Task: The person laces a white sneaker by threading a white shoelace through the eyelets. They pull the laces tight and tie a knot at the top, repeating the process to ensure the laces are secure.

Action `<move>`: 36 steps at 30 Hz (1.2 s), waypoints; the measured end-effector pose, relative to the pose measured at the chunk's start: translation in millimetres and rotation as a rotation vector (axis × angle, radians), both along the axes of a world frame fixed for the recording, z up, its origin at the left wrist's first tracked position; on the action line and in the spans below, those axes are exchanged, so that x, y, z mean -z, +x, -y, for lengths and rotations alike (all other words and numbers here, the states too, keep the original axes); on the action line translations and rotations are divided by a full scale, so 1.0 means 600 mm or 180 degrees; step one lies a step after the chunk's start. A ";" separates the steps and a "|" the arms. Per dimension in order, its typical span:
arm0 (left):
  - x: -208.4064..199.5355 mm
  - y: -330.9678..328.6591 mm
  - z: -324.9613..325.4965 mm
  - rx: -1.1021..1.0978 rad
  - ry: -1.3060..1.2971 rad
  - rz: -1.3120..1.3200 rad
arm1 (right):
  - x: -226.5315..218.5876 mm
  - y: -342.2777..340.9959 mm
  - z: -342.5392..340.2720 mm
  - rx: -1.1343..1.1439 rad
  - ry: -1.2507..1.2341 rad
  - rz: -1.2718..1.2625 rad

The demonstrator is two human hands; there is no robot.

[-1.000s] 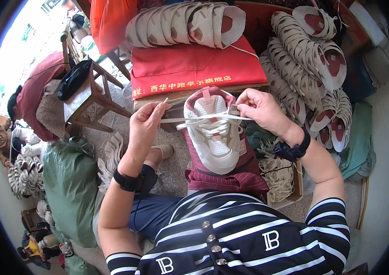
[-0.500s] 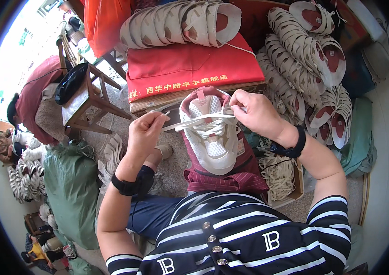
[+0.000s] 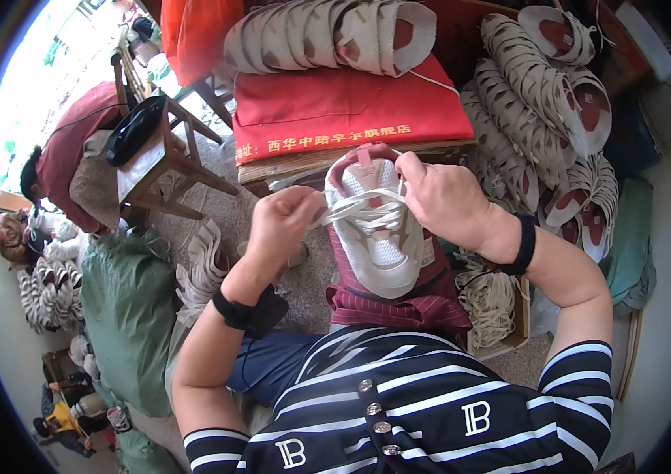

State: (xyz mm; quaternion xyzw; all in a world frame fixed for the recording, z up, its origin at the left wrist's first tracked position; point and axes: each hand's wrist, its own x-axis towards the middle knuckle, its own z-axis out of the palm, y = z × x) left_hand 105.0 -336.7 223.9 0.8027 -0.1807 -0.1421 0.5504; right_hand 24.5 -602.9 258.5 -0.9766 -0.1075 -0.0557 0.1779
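Observation:
A white sneaker (image 3: 383,267) with a dark pink collar and tan accents rests on a dark red striped cloth (image 3: 398,314) over my lap, its toe toward me. White shoelaces (image 3: 367,205) cross its tongue and run out to both sides. My left hand (image 3: 282,227) is closed in a pinch at the sneaker's left side, on one lace end. On the other side my right hand (image 3: 447,196) pinches the lace close against the collar; the thumb and bent fingers partly hide it.
Ahead stands a bench with a red cloth (image 3: 351,107) and a row of nested shoe uppers (image 3: 327,38). More uppers (image 3: 517,95) are stacked at right. A box of laces (image 3: 489,308) sits by my right side. Left are a wooden stool (image 3: 163,158), a green sack (image 3: 126,316) and another person (image 3: 86,150).
My left hand has moved right, closer to the sneaker, and the lace between the hands is drawn shorter. My right hand stays by the collar. The whole view has shifted slightly.

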 end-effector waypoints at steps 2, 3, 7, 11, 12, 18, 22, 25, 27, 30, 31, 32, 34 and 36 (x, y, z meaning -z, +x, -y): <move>-0.009 -0.003 0.008 0.0011 0.0321 0.0130 | 0.005 0.005 0.003 0.0039 0.0260 -0.0088; -0.011 -0.003 0.008 0.0034 0.0330 0.0097 | 0.008 0.008 0.007 0.0067 0.0385 -0.0135; -0.017 -0.004 0.012 0.0033 0.0431 0.0132 | -0.002 0.021 0.025 0.0124 0.1678 -0.0865; -0.024 -0.010 0.022 0.0057 0.0982 0.1246 | -0.018 0.033 0.032 0.0444 0.2260 -0.1779; -0.025 -0.010 0.027 0.0208 0.1143 0.1781 | -0.010 0.033 0.033 0.0175 0.1818 -0.1237; -0.026 -0.007 0.060 0.0527 0.1599 0.2896 | -0.010 0.031 0.011 -0.0331 0.0315 -0.0207; -0.053 0.028 0.032 0.1126 0.1598 0.2088 | -0.015 0.047 0.033 -0.0524 0.0865 -0.0612; -0.071 0.060 0.022 0.1175 0.1085 0.1228 | -0.026 0.060 0.075 -0.0830 0.1043 -0.0945; -0.078 0.071 0.027 0.1334 0.0858 0.0833 | -0.029 0.067 0.082 -0.0811 0.1101 -0.1060; -0.066 0.094 0.038 0.1826 0.1010 0.0955 | -0.029 0.076 0.076 -0.0735 0.1104 -0.1224; -0.062 0.103 0.040 0.1982 0.1076 0.0916 | -0.034 0.079 0.074 -0.0718 0.1013 -0.1281; -0.062 0.111 0.040 0.2129 0.1148 0.0872 | -0.038 0.081 0.072 -0.0709 0.0924 -0.1341; -0.065 0.119 0.039 0.2251 0.1280 0.0737 | -0.031 0.091 0.074 -0.0809 0.0701 -0.1049; -0.075 0.121 0.055 0.2274 0.1372 0.0580 | -0.020 0.101 0.081 -0.0826 0.0558 -0.0954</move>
